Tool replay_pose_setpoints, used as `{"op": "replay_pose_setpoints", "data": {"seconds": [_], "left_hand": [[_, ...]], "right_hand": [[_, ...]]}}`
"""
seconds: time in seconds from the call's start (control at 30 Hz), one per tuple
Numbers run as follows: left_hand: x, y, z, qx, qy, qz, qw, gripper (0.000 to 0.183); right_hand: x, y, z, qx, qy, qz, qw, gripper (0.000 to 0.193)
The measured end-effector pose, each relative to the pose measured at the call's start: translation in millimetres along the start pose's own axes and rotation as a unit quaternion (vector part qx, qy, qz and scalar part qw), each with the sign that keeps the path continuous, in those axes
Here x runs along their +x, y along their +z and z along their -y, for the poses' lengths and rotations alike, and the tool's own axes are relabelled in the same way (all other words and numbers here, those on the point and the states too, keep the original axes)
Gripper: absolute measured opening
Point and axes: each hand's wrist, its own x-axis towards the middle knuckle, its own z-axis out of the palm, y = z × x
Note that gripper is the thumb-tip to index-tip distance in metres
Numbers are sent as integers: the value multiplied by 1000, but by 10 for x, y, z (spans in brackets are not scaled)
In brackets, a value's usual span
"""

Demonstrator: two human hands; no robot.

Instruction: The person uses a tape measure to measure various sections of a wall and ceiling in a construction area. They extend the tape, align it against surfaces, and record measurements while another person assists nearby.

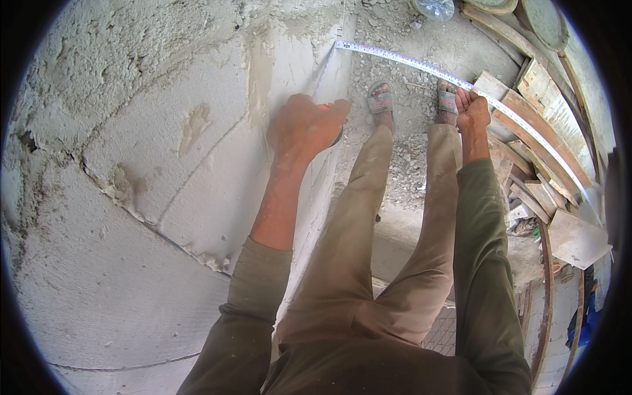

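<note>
My left hand [304, 128] is closed around a tape measure case with a bit of orange and a dark edge showing, beside the pale wall [197, 171]. Between that hand and the wall's corner, a thin strip of blade runs up to a sharp bend. From there the white tape blade [408, 60] stretches across to the right and curves downward past my right hand [473, 112]. The fingers of this hand are curled against the blade's lower edge, palm turned up. How firmly they pinch it is partly hidden.
Grey rubble [411, 158] covers the ground around my sandalled feet. Wooden boards [540, 141] and broken planks are heaped at the right, near a pale square panel [578, 238]. A clear plastic container [434, 8] lies at the top edge. Something blue is at the lower right.
</note>
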Motion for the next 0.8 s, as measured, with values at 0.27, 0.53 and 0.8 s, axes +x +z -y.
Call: {"op": "replay_pose_setpoints", "data": {"seconds": [0.27,0.53,0.8], "left_hand": [[-6,-13,6,-8,9,3,1000,54],[0,-14,4,-1,10,4,1000,54],[-31,-45,-23,4,-6,11,1000,53]], "right_hand": [[-34,8,2,-3,-7,-3,1000,25],[28,-10,-13,-12,6,-5,1000,18],[-54,32,-1,-8,10,-17,1000,18]]}}
